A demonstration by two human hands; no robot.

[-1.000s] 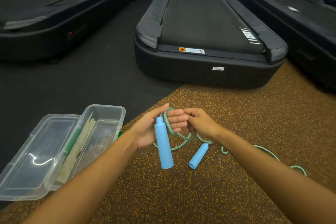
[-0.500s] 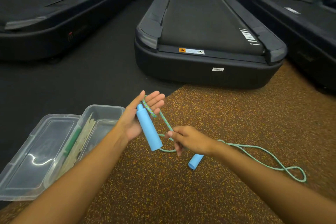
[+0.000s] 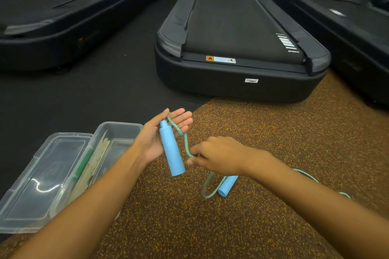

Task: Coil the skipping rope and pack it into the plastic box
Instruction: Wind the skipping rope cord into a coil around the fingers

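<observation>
My left hand (image 3: 160, 132) lies palm up with fingers spread, and a blue skipping-rope handle (image 3: 171, 151) rests across it under the thumb. The green-blue rope (image 3: 186, 143) runs over its fingers and down to my right hand (image 3: 219, 156), which pinches it. Under my right wrist the second blue handle (image 3: 227, 185) lies on the floor beside a rope loop. More rope trails off to the right behind my right forearm. The clear plastic box (image 3: 117, 130) stands open at the left, its lid (image 3: 42, 176) folded out flat.
Three black treadmills stand ahead: one in the middle (image 3: 237, 48), one at the left (image 3: 63, 17), one at the right (image 3: 347, 27). I work over brown speckled rubber flooring (image 3: 273, 132); black flooring lies to the left. A pale strip lies inside the box.
My left hand opened from a closed grip and shifted left with the handle. My right hand drew the rope down and right, away from the left. The floor rope was pulled in closer.
</observation>
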